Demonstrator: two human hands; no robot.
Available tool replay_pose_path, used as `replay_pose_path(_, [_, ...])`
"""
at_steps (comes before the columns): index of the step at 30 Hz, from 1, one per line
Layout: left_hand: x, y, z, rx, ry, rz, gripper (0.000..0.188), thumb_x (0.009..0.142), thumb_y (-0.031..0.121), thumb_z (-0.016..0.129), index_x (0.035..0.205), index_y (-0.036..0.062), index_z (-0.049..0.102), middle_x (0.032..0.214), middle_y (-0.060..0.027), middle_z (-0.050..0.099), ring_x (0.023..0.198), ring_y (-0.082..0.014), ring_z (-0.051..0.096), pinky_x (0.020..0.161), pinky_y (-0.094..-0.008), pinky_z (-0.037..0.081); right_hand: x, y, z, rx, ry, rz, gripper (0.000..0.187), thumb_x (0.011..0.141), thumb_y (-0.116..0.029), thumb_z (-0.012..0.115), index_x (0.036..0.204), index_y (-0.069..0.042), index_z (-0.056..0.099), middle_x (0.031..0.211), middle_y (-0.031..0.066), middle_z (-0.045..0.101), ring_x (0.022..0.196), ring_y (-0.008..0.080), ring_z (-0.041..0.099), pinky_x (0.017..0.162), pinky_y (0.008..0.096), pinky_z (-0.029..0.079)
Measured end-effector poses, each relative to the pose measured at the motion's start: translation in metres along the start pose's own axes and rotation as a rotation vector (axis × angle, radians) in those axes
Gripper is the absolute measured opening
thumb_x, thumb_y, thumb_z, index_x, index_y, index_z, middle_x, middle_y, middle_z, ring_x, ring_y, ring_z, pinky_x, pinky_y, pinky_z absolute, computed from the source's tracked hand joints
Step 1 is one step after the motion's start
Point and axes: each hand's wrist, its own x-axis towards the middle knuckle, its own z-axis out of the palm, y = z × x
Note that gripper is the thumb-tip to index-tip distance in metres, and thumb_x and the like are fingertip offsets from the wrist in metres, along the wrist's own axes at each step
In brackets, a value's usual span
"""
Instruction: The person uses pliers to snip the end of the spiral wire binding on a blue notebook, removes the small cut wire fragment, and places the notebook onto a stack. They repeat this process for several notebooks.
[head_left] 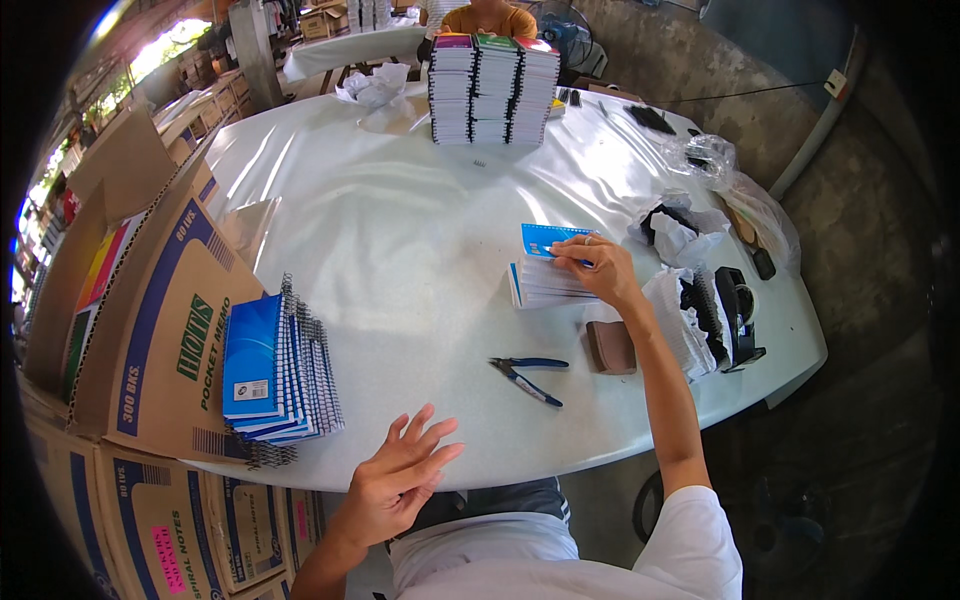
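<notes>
My right hand reaches across the table and pinches a small blue-covered notebook with a row of holes along its top edge. Beneath it lies a stack of similar small notebooks, white page edges showing. My left hand hovers over the near table edge, fingers spread, holding nothing. Between the hands rest blue-handled cutting pliers, jaws pointing left. A brown block sits beside my right forearm. To the left stands a pile of blue spiral notebooks with dark wire coils.
An open cardboard box stands at the left, above more cartons. Tall stacks of spiral-bound books are on the far side of the white-covered table. Dark coils in white wrapping and crumpled plastic lie right. Someone sits beyond.
</notes>
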Motion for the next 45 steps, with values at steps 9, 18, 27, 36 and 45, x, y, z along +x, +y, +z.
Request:
replay_pose_path(9, [0.0, 0.003, 0.007, 0.021, -0.026, 0.0, 0.04, 0.084, -0.007, 0.063, 0.12, 0.009, 0.069, 0.135, -0.0136, 0.06, 0.138, -0.033, 0.044, 0.116, -0.0477, 0.027, -0.009, -0.001, 0.005, -0.05, 0.047, -0.055, 0.022, 0.081, -0.025, 0.075, 0.101, -0.017, 0.077, 0.1, -0.0003, 0.074, 0.09, 0.0185, 0.068, 0.075, 0.0312, 0.055])
replay_pose_path(18, [-0.003, 0.001, 0.012, 0.017, -0.04, 0.0, 0.039, 0.086, -0.004, 0.064, 0.121, 0.0113, 0.069, 0.135, -0.0124, 0.06, 0.138, -0.032, 0.044, 0.115, -0.0492, 0.027, -0.006, 0.0, 0.004, -0.047, 0.05, -0.067, 0.021, 0.081, -0.027, 0.074, 0.1, -0.018, 0.078, 0.099, -0.0008, 0.074, 0.089, 0.0184, 0.068, 0.074, 0.0305, 0.055])
replay_pose_path(27, [-0.005, 0.002, 0.015, 0.033, -0.058, 0.005, 0.039, 0.086, -0.003, 0.065, 0.122, 0.0125, 0.069, 0.136, -0.0114, 0.06, 0.137, -0.0317, 0.045, 0.115, -0.0494, 0.027, -0.011, -0.003, 0.01, -0.109, 0.099, -0.119, 0.018, 0.085, -0.024, 0.071, 0.1, -0.017, 0.077, 0.103, -0.0014, 0.073, 0.088, 0.0173, 0.067, 0.072, 0.0313, 0.056])
replay_pose_path(36, [-0.005, -0.002, 0.019, 0.023, -0.07, 0.019, 0.042, 0.085, -0.005, 0.065, 0.123, 0.0115, 0.068, 0.135, -0.0111, 0.06, 0.137, -0.0315, 0.045, 0.114, -0.0483, 0.029, -0.005, -0.003, 0.008, -0.221, 0.011, -0.136, 0.028, 0.09, -0.016, 0.064, 0.118, -0.012, 0.063, 0.093, 0.0035, 0.071, 0.083, 0.0206, 0.068, 0.067, 0.0346, 0.055])
replay_pose_path(45, [0.074, -0.042, 0.028, -0.795, 0.049, -0.381, 0.06, 0.099, 0.028, 0.057, 0.149, 0.0023, 0.036, 0.145, -0.0204, 0.047, 0.137, -0.032, 0.044, 0.11, -0.0465, 0.037, 0.007, 0.001, -0.009, -0.289, 0.256, -0.239, 0.047, 0.084, -0.005, 0.066, 0.128, 0.0, 0.051, 0.095, 0.0109, 0.067, 0.076, 0.0265, 0.066, 0.063, 0.0368, 0.056])
